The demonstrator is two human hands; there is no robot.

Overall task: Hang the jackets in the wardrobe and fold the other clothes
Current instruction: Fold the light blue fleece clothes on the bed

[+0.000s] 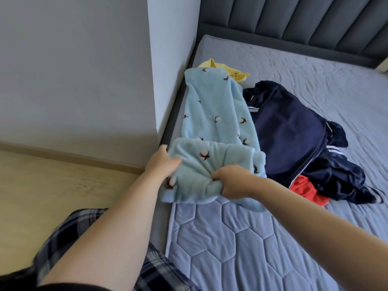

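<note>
The folding step is in hand. A light blue fleece garment [218, 131] printed with small cotton-boll motifs is laid lengthwise on the left edge of the bed [231, 238], close to the wall, with its near end doubled up over itself. That doubled end is gripped by both hands: the left hand [162, 161] is curled round its left edge, and the right hand [233, 181] is closed on a bunched fold at the near middle.

Just to the right, a heap of navy clothes [294, 139] with white stripes is seen, a red item [304, 190] showing under its near edge; a yellow piece [233, 73] lies at the far end of the blue garment.

Next, the fold is judged to need carrying farther along the fleece and being smoothed flat. The navy heap may hold a jacket for hanging, though this cannot be told.

No brand, label or writing can be read.
</note>
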